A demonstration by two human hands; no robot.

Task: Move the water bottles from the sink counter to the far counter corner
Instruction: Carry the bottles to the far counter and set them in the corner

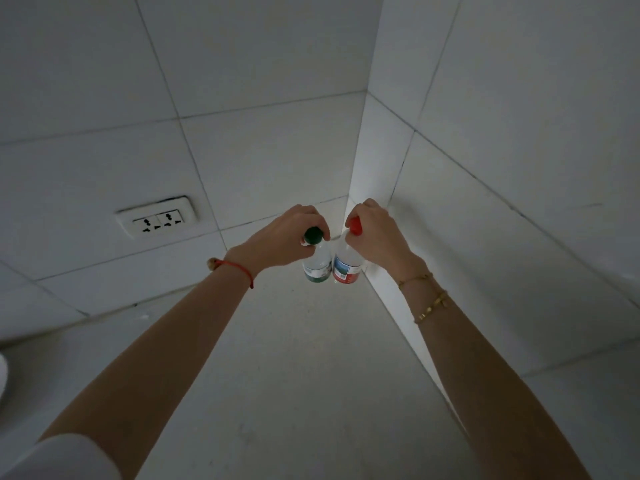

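Two clear water bottles stand upright side by side in the far corner of the pale counter point(304, 358). The green-capped bottle point(317, 263) with a green label is on the left; my left hand point(284, 239) grips it around the neck just under the cap. The red-capped bottle point(346, 268) with a red and blue label is on the right, touching the green one; my right hand point(375, 233) holds it at the cap and neck. Both bottle bases sit at the counter's back, close to where the two walls meet.
White tiled walls close the corner at the back and right. A double wall socket point(157, 220) sits on the back wall to the left. A white rounded object point(2, 379) shows at the left edge.
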